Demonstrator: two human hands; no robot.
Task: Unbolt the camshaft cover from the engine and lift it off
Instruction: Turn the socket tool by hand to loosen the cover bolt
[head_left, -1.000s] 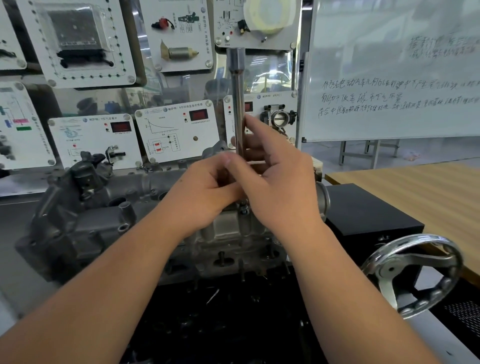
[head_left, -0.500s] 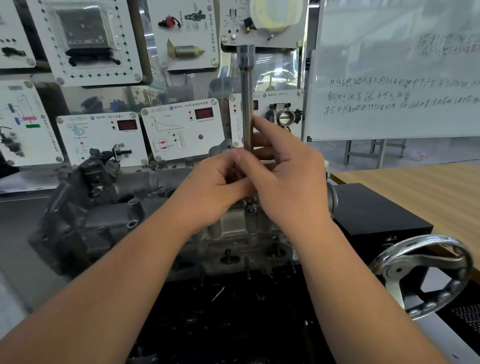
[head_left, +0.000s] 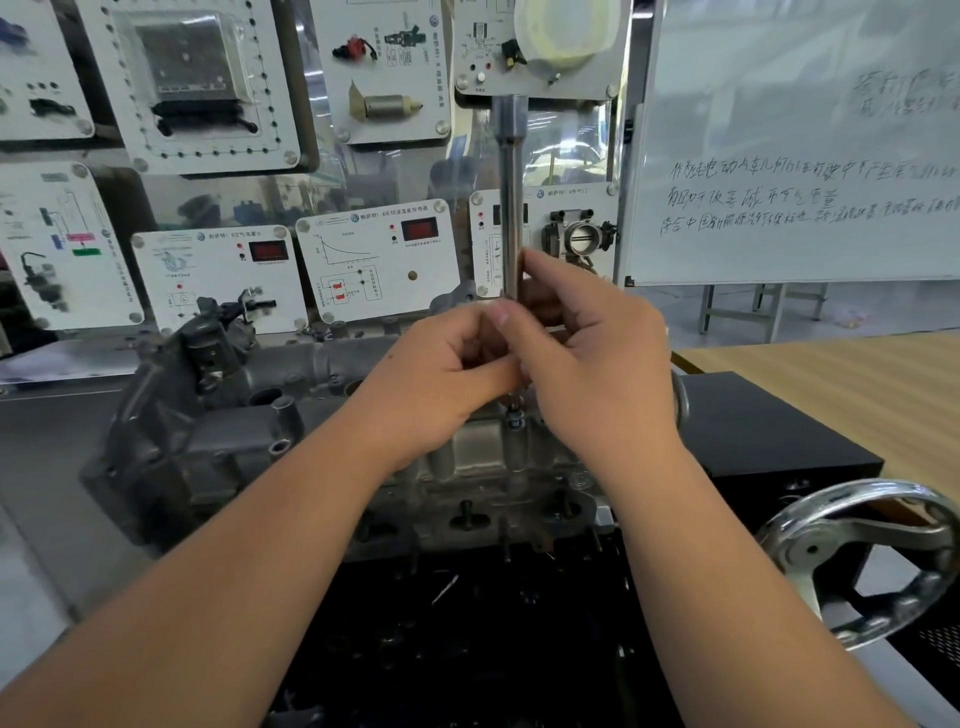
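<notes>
Two hands on one tool, both over the cover (head_left: 498, 457). Cover: grey casting atop the engine (head_left: 208, 441), lying long-axis left to right, still seated, right end hidden under the wrists. One bolt (head_left: 514, 415) visible just below the hands, standing proud of the cover. Tool: long socket wrench (head_left: 511, 208), upright, shaft rising from between the hands toward the display boards (head_left: 379, 265), lower end hidden by fingers; seated on the bolt or just above it, cannot tell. Left hand (head_left: 441, 384) curled round the lower shaft from the left; right hand (head_left: 587, 364) pinching it from the right, forefinger laid up along the shaft. Both grips clenched on the wrench, touching each other.

Relation that counts: wrench axis vertical, bolt directly beneath the grip, cover's length crosswise to it. Likely spinning a loosened bolt out by finger-twirling; neither hand nearer, both equally on it. Lifting off probably some way ahead.

Outward: black box (head_left: 769, 431) right of the engine, chrome handwheel (head_left: 852, 566) nearer, wooden counter (head_left: 841, 395) behind, whiteboard (head_left: 800, 145) with handwriting at upper right.
</notes>
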